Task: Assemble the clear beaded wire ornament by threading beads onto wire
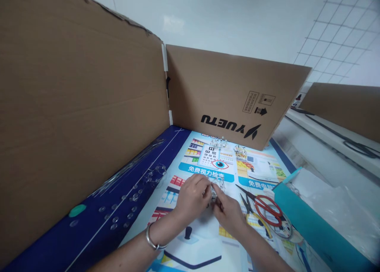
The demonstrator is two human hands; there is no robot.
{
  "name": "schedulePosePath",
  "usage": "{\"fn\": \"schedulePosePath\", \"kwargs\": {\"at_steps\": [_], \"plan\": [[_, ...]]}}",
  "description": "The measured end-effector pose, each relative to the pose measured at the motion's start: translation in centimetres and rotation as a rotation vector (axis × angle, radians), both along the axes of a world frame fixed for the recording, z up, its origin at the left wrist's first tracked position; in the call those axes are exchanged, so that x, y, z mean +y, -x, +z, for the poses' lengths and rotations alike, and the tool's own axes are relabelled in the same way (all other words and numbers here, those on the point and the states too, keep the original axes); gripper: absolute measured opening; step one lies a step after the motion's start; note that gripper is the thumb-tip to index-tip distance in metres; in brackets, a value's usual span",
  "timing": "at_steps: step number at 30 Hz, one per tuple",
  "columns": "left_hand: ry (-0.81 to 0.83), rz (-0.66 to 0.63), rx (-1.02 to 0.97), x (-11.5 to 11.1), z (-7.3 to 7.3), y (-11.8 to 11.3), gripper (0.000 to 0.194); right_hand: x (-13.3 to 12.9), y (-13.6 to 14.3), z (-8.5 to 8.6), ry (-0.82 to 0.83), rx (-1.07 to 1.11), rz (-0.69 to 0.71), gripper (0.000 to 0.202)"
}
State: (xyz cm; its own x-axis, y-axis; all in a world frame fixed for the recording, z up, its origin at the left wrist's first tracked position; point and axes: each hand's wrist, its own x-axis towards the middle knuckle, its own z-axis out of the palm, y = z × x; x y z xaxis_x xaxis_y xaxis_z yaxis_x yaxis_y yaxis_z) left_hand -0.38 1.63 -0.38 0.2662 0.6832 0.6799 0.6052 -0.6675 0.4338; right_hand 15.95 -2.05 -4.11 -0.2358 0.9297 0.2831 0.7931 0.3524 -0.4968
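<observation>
My left hand (192, 197) and my right hand (228, 210) meet over the printed sheet, with fingertips pinched close together. Between and just beyond them shows a clear beaded wire piece (219, 182), partly covered by my fingers. How each fingertip grips it is hidden. Two similar clear beaded pieces lie farther back, a larger cluster (219, 143) and a smaller one (240, 151). Right of my right hand are red-handled scissors (268, 210) and yellow-handled pliers (257, 220), close together.
On the blue strip at left lie loose clear beads (135, 197), a beaded ring (158, 171), thin wires (126, 167) and a green round piece (77, 210). Cardboard walls (225, 86) stand left and behind. A teal box (308, 220) holding clear plastic sits at right.
</observation>
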Motion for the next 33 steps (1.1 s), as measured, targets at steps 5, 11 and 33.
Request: {"fn": "schedulePosePath", "kwargs": {"at_steps": [5,11,33], "plan": [[-0.017,-0.047,0.018,-0.2,-0.3,0.2,0.015,-0.2,-0.1,1.7,0.162,0.302,0.098,0.048],[-0.017,-0.051,0.063,-0.3,-0.2,0.2,0.013,-0.2,-0.5,5.3,-0.015,0.305,-0.047,0.022],[-0.096,-0.052,0.141,-0.1,-0.4,0.0,0.015,6.8,-1.7,8.5,0.204,0.093,-0.047,0.026]]}}
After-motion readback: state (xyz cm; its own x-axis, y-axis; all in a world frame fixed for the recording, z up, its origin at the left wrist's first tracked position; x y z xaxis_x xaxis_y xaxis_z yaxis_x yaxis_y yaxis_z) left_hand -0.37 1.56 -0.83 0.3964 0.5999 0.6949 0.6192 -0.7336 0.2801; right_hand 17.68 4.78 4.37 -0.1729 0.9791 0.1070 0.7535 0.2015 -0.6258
